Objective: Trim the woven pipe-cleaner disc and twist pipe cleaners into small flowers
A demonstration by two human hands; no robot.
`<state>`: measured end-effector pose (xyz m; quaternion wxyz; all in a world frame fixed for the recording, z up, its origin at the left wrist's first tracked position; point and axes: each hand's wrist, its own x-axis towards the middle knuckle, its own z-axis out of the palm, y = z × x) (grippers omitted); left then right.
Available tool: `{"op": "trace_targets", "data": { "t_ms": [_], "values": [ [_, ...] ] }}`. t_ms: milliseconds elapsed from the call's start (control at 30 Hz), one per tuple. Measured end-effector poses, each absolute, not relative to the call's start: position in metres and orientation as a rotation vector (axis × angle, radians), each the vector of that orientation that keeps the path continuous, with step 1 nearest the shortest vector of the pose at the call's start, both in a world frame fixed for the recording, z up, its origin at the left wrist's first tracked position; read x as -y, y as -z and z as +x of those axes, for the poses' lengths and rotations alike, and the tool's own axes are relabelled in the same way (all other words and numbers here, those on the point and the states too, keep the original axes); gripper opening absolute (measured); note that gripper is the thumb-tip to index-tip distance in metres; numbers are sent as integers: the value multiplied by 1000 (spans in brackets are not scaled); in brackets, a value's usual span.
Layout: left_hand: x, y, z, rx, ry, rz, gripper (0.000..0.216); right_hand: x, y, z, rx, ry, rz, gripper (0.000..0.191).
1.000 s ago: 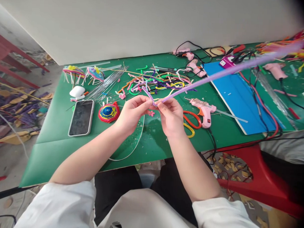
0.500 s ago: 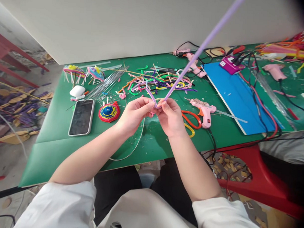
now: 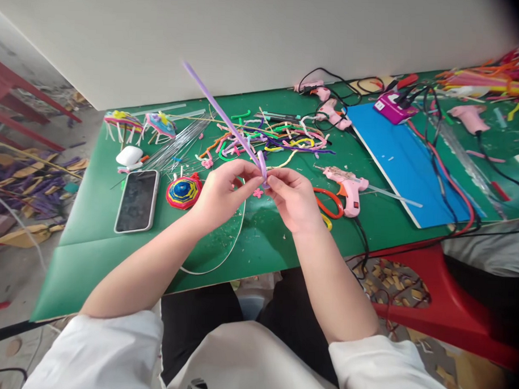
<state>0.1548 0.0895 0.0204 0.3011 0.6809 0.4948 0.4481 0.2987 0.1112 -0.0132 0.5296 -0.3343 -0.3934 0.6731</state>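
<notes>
Between my fingertips is a purple pipe cleaner (image 3: 221, 111), bent into a small loop at its lower end, with its long straight part slanting up to the left. My left hand (image 3: 225, 190) pinches it from the left side. From the right, my right hand (image 3: 294, 197) pinches the same looped end. Just below the fingertips, a small pink flower shape (image 3: 258, 193) lies on the green table (image 3: 155, 264). Behind my hands spreads a pile of short coloured pipe cleaners (image 3: 278, 138). The exact contact inside the pinches is partly hidden by the fingers.
Left of my hands are a phone (image 3: 136, 201), a white earbud case (image 3: 129, 156) and a round striped umbrella piece (image 3: 183, 191). To the right lie a pink glue gun (image 3: 349, 189), orange-handled scissors (image 3: 332, 201), a blue board (image 3: 396, 171) and a purple power block (image 3: 394, 108) with cables.
The long part of the purple pipe cleaner has swung from up-right to up-left, and a loop now stands at my fingertips. Both hands stay close together in nearly the same place.
</notes>
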Motion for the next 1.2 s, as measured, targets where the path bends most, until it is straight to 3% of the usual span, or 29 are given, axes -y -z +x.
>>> {"op": "trace_targets", "data": {
  "t_ms": [333, 667, 800, 1200],
  "values": [
    [-85, -19, 154, -1431, -1276, 2176, 10, -112, 11, 308, 1240, -1389, -875, 9],
    [-85, -6, 168, -1243, -1393, 1449, 12, -111, 9, 310, 1346, -1325, -858, 17],
    [-88, -5, 167, -1212, -1439, 1306, 14, -105, 9, 305, 1368, -1090, -882, 27],
    [-87, -9, 167, -1192, -1437, 1285, 13, -99, 12, 302, 1633, -468, -973, 16]
  ]
}}
